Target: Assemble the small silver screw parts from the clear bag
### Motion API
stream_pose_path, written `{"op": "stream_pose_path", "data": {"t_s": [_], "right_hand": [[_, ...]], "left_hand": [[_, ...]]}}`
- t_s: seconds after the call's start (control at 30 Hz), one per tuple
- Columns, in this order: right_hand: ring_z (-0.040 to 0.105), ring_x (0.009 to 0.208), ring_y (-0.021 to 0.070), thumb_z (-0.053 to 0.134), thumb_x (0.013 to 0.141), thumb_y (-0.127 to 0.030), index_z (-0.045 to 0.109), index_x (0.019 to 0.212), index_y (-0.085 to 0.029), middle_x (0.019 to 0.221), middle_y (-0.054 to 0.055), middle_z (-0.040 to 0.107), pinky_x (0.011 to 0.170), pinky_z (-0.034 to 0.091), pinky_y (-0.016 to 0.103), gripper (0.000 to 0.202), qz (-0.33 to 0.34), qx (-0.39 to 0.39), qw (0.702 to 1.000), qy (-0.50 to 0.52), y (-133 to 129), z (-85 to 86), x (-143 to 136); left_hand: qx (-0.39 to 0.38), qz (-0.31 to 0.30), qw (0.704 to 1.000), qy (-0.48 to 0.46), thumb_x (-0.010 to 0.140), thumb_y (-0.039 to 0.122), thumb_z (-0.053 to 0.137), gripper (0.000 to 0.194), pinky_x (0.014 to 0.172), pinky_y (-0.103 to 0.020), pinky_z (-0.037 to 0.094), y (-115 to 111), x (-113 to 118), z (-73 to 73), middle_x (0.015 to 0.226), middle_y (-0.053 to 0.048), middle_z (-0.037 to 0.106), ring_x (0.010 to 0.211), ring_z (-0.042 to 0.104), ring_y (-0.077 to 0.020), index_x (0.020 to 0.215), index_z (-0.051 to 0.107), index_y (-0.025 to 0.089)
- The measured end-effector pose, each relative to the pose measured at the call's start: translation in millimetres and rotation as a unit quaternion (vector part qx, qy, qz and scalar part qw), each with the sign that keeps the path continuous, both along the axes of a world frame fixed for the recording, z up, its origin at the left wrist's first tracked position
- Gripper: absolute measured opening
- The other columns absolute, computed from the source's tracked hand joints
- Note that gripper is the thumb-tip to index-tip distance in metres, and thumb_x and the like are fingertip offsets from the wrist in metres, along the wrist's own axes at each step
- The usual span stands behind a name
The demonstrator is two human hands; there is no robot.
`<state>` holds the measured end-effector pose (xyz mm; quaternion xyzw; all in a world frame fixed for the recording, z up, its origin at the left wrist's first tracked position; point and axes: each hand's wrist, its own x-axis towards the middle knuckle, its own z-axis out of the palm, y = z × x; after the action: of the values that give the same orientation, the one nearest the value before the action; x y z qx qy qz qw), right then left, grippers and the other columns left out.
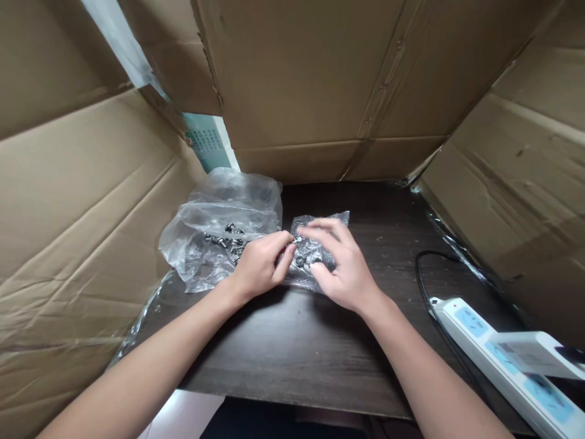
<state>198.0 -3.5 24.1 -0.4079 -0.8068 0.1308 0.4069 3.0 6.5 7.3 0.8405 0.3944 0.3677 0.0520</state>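
Observation:
My left hand (264, 263) is closed in a pinch, thumb against forefinger. A small shiny metal piece (296, 239) sticks out from its fingertips; its exact kind is too small to tell. Facing it, my right hand (340, 262) is open, fingers spread and slightly curled above a small clear plastic bag (342, 217). Round dark parts (300, 261) lie on that bag, partly under the right fingers. Left of my hands, a larger clear plastic bag (228, 198) holds several dark metal bolts (233, 229), some of them hidden behind the left hand.
Cardboard walls (320, 73) enclose the dark wooden table (292, 341) at the back and both sides. A white power strip (498, 360) with a plugged-in white adapter (539, 353) sits at the right, beside a black cable (418, 268). The table's front edge is close to me.

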Motion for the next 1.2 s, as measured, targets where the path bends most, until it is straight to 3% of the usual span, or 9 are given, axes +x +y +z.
{"op": "stream_pose_path", "data": {"t_s": [0.07,0.13,0.2,0.3,0.5,0.73,0.97,1.13,1.2], "right_hand": [[0.057,0.101,0.0292,0.056,0.077,-0.015,0.071,0.078,-0.021,0.106,0.008,0.068,0.086,0.051,0.047,0.016,-0.041,-0.04,0.995,-0.076,1,-3.6,-1],[0.058,0.091,0.0282,0.057,0.077,-0.017,0.064,0.062,-0.021,0.09,0.007,0.069,0.08,0.052,0.046,0.017,-0.083,-0.063,0.99,-0.097,2,-6.1,-2],[0.059,0.093,0.0268,0.056,0.076,-0.014,0.07,0.082,-0.021,0.095,0.007,0.068,0.083,0.053,0.045,0.017,-0.085,-0.048,0.994,-0.04,3,-4.9,-1],[0.059,0.109,0.0266,0.052,0.072,-0.01,0.063,0.125,-0.022,0.125,0.009,0.06,0.093,0.052,0.045,0.055,-0.023,-0.021,0.999,0.039,0,2.2,1],[0.062,0.101,0.0286,0.05,0.07,-0.012,0.067,0.063,-0.023,0.107,0.006,0.067,0.088,0.052,0.049,0.02,0.048,0.024,0.995,0.089,-6,13.1,4],[0.048,0.131,0.0294,0.051,0.068,-0.012,0.056,0.135,-0.021,0.139,0.011,0.051,0.111,0.042,0.05,0.068,0.037,0.007,0.998,0.057,-4,10.4,2],[0.053,0.119,0.0349,0.055,0.078,-0.015,0.067,0.074,-0.02,0.122,0.01,0.064,0.099,0.043,0.059,0.013,-0.048,-0.067,0.991,-0.109,4,-8.1,2],[0.053,0.121,0.029,0.053,0.073,-0.009,0.063,0.124,-0.023,0.131,0.009,0.058,0.105,0.044,0.051,0.054,-0.015,-0.015,1.0,0.005,3,-1.0,0],[0.055,0.118,0.0287,0.052,0.072,-0.01,0.069,0.113,-0.025,0.13,0.008,0.06,0.102,0.047,0.05,0.047,0.018,0.008,0.999,0.028,-1,5.2,0]], "left_hand": [[0.003,0.004,1.0,0.0,0.1,0.023,0.042,0.018,0.06,-0.025,0.037,0,0,0.2,0.071,-0.001,0.056,0.061,0.05,-0.0133,0.087,0.053,0.017],[0.0,0.008,1.0,0.005,0.1,0.024,0.043,0.018,0.06,-0.026,0.037,0,0,0.8,0.07,-0.001,0.056,0.061,0.051,-0.0135,0.087,0.054,0.017],[-0.004,0.006,1.0,0.013,0.1,0.024,0.043,0.019,0.06,-0.026,0.037,0,0,1.4,0.07,-0.001,0.057,0.061,0.051,-0.0138,0.087,0.055,0.017],[-0.007,-0.002,1.0,0.023,0.1,0.024,0.043,0.02,0.06,-0.026,0.037,-1,1,1.4,0.071,-0.002,0.057,0.061,0.051,-0.0142,0.086,0.055,0.017],[-0.003,0.029,0.999,0.03,0.1,0.025,0.043,0.02,0.06,-0.027,0.036,0,1,-0.5,0.069,-0.001,0.057,0.06,0.052,-0.0147,0.086,0.055,0.018],[-0.005,0.027,0.999,0.029,0.099,0.025,0.043,0.02,0.061,-0.027,0.037,0,1,0.2,0.069,-0.001,0.057,0.06,0.051,-0.015,0.085,0.055,0.017],[-0.008,0.005,1.0,0.026,0.099,0.024,0.043,0.021,0.06,-0.026,0.037,-1,2,2.0,0.069,-0.002,0.057,0.06,0.051,-0.0145,0.085,0.056,0.017],[-0.006,0.004,1.0,0.028,0.1,0.024,0.043,0.022,0.059,-0.027,0.037,0,2,1.7,0.07,-0.002,0.056,0.06,0.05,-0.0146,0.083,0.055,0.017],[-0.011,0.008,1.0,0.027,0.1,0.024,0.043,0.022,0.06,-0.027,0.037,0,1,1.0,0.07,-0.002,0.056,0.06,0.05,-0.0146,0.083,0.055,0.017]]}}
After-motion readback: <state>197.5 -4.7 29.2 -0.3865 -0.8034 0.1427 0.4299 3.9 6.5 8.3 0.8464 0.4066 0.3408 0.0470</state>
